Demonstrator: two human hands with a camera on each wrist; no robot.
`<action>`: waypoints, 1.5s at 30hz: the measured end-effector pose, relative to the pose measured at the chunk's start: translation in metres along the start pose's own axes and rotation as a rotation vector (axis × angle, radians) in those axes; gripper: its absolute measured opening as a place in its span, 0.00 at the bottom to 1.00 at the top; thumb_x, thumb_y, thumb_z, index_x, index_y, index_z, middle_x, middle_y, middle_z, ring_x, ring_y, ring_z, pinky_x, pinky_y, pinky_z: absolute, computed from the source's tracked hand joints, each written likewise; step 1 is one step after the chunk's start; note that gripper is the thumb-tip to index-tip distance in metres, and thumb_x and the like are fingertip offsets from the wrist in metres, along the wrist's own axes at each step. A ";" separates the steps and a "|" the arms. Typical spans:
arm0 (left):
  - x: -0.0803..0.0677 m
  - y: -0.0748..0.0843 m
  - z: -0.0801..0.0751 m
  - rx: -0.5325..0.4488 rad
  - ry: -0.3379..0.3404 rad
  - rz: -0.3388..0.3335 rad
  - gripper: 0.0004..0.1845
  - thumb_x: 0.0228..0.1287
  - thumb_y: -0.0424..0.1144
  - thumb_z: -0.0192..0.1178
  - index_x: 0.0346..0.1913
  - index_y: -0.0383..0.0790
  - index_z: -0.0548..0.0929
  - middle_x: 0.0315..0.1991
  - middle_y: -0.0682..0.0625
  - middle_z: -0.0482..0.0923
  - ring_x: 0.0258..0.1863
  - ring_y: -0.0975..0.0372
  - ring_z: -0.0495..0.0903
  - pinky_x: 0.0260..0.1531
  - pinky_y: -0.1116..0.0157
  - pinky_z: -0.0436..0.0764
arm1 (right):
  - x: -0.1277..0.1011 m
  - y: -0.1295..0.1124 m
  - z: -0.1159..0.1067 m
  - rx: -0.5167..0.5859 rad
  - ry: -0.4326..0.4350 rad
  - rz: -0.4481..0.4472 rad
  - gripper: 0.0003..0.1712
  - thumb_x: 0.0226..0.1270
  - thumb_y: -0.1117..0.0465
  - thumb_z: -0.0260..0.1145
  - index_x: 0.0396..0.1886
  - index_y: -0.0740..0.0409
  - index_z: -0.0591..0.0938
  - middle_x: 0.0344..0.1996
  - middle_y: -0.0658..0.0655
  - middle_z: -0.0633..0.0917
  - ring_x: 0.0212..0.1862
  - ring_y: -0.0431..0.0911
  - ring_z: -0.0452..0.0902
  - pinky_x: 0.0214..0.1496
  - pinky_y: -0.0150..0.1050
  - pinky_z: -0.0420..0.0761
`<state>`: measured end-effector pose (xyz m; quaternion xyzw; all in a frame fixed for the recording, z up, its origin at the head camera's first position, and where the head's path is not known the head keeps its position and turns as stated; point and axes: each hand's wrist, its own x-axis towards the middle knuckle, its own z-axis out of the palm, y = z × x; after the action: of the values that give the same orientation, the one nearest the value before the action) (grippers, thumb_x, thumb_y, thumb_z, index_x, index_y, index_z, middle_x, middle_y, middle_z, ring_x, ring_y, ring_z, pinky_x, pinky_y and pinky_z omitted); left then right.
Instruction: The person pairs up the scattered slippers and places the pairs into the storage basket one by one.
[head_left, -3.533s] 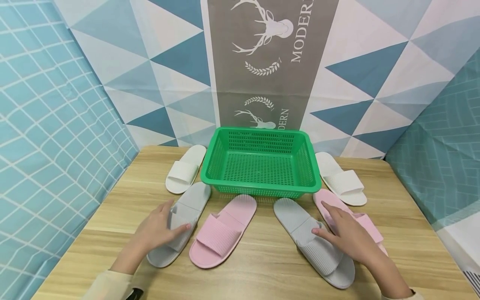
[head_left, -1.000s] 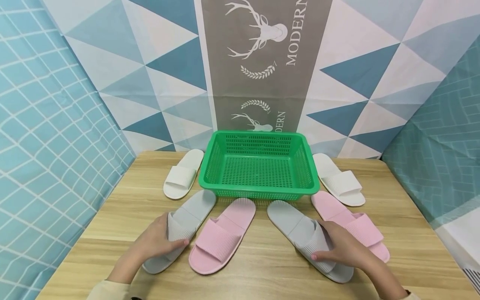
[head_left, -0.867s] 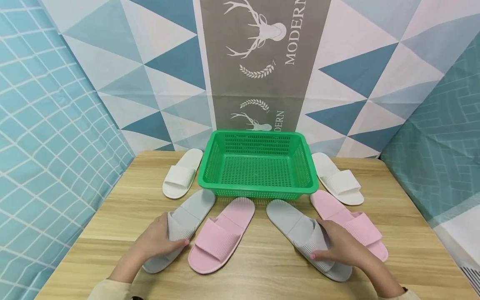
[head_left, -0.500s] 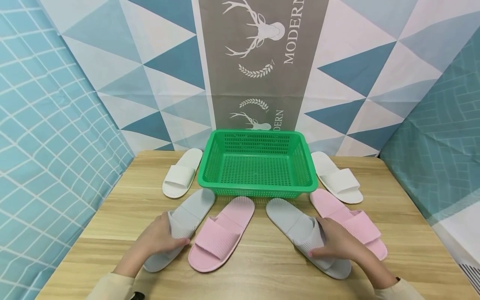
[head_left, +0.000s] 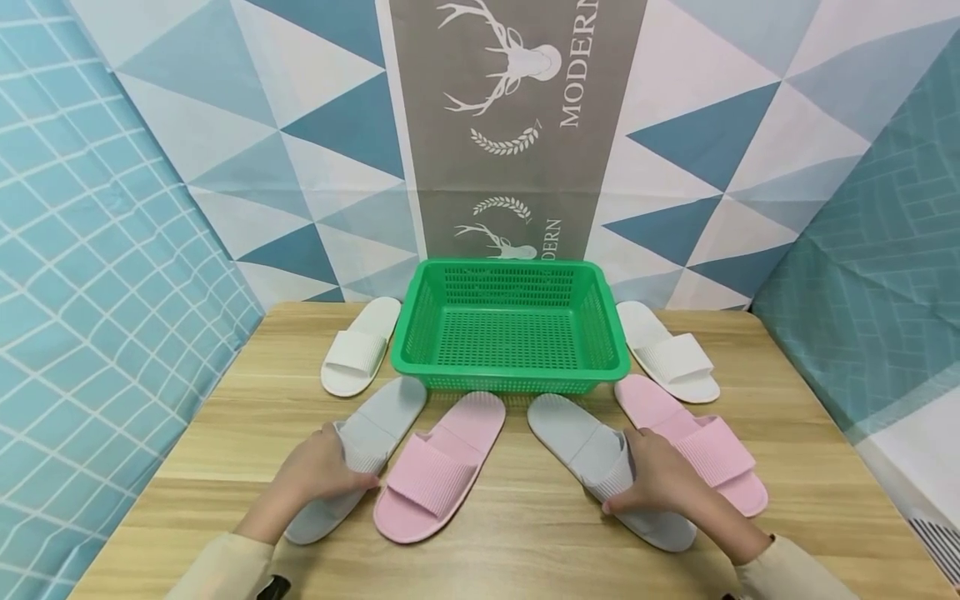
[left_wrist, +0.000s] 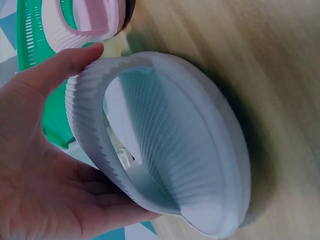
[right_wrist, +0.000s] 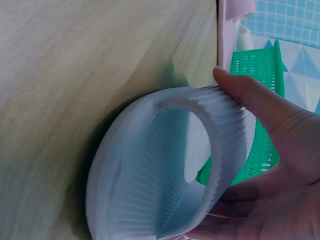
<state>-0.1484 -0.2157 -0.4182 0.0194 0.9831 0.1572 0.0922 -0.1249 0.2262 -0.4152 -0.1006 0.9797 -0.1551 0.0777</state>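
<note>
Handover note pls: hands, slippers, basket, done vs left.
Left hand grips the band of the left grey slipper. Right hand grips the band of the right grey slipper. Both slippers lie on the wooden table.
Green basket holds nothing. Two pink slippers lie in front of it, white slippers at its sides.
Done: both greys gripped.
Left, likely: all six slippers are outside the basket.
</note>
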 end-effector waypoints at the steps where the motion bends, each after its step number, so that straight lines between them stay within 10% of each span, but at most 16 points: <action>1: 0.000 0.000 0.000 0.006 0.002 -0.003 0.59 0.33 0.61 0.75 0.54 0.11 0.65 0.32 0.36 0.78 0.28 0.54 0.77 0.26 0.59 0.78 | 0.001 -0.001 0.001 -0.006 0.009 0.004 0.62 0.22 0.39 0.84 0.55 0.76 0.73 0.41 0.64 0.82 0.43 0.52 0.78 0.44 0.50 0.81; 45: 0.001 0.002 0.008 0.009 0.089 -0.033 0.55 0.27 0.59 0.78 0.48 0.15 0.70 0.31 0.35 0.79 0.27 0.54 0.78 0.26 0.58 0.79 | 0.004 0.006 0.011 -0.033 0.111 0.068 0.60 0.11 0.37 0.84 0.50 0.66 0.78 0.35 0.57 0.77 0.35 0.46 0.72 0.32 0.43 0.77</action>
<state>-0.1483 -0.2114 -0.4248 -0.0033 0.9871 0.1520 0.0509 -0.1281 0.2277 -0.4278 -0.0599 0.9877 -0.1416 0.0269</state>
